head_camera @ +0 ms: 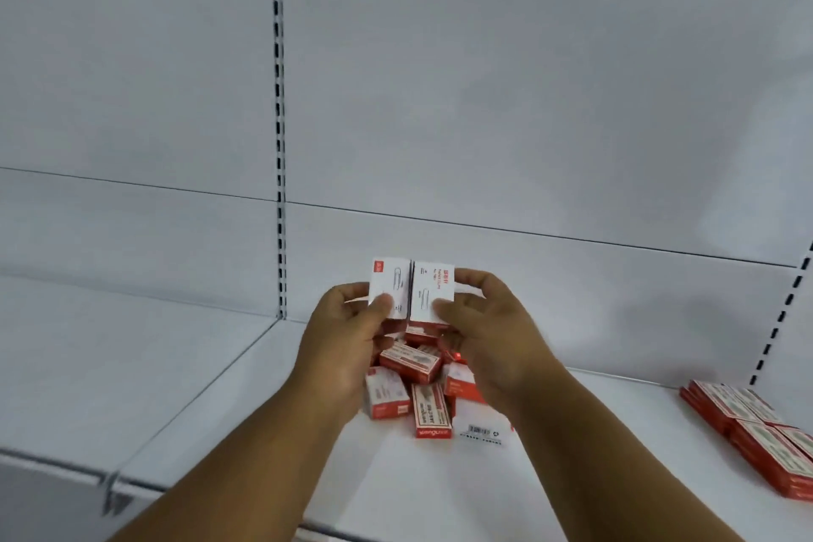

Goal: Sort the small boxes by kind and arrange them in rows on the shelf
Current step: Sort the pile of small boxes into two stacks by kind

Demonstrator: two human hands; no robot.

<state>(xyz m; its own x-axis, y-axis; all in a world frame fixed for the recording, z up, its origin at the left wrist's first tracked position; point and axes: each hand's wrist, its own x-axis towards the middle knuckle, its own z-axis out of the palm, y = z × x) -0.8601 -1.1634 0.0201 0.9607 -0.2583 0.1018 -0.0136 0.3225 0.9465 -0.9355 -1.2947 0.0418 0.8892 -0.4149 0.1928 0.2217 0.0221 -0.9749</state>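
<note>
My left hand [347, 334] holds a white paper clip box [389, 282] upright above the shelf. My right hand [484, 334] holds a second white paper clip box [433, 284] pressed side by side against the first. Below both hands a loose pile of small boxes [418, 383] lies on the white shelf [440, 488]; it mixes red boxes with white ones that have red ends. Some of the pile is hidden behind my hands. A neat row of flat red boxes [756, 431] lies at the right end of the shelf.
The white back panel [528, 101] rises behind the shelf, with a slotted upright [279, 145] left of the pile and another at the far right [783, 312]. A neighbouring shelf section [110, 365] lies to the left.
</note>
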